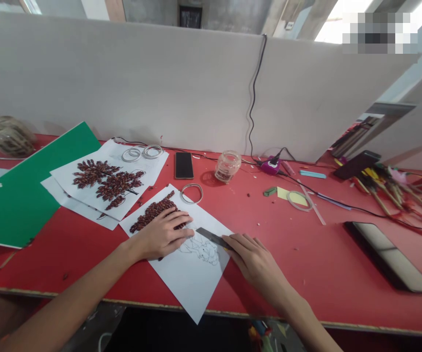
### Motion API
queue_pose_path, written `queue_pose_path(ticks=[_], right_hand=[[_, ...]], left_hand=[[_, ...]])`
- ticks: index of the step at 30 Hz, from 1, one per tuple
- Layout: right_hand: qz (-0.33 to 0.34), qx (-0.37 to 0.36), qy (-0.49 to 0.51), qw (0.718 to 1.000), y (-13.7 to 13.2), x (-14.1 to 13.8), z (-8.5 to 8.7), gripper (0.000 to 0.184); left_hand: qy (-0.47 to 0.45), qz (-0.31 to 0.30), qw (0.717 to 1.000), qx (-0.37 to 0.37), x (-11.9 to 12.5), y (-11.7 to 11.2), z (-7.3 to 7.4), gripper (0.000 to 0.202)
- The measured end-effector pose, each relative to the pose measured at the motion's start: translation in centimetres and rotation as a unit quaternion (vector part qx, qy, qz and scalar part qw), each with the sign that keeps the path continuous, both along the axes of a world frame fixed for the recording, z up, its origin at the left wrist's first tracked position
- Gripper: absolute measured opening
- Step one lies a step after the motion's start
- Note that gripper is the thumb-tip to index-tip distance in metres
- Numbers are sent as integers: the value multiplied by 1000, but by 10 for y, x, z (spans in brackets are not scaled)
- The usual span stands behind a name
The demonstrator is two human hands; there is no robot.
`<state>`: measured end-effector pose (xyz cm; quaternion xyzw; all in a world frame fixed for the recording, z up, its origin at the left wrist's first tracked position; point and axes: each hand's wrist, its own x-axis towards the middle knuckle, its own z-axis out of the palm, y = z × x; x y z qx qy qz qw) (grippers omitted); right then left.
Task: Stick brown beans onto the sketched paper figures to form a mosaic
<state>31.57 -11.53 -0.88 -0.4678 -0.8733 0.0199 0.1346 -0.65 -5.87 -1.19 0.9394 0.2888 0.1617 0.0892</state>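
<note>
A white paper sheet [192,288] lies aslant on the red table, with a pencil-like line drawing [205,252] partly covered by a mass of small red-brown seeds [154,215]. My left hand [166,232] rests on the sheet, fingers stretched out over the seeds' edge; anything under the palm is hidden. From the right, my right hand [249,252] grips a dark grey flat, blade-like tool [211,235]. Its tip points left at the drawing, near my left fingertips. A bit of yellow shows by the right fingers.
Two overlapping sheets with seed pictures [113,183] lie to the left, beside a green board [16,205]. Behind are a phone [184,166], a tape roll [192,194] and a glass jar [227,166]. A purple power adapter [270,165] and a dark case [390,256] are rightward.
</note>
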Motion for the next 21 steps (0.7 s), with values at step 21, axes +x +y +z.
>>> queue_pose_path(ticks=[21], right_hand=[[21, 46, 23, 998, -2, -4, 3, 27]], left_hand=[[-11, 10, 999, -50, -1, 2, 0, 32]])
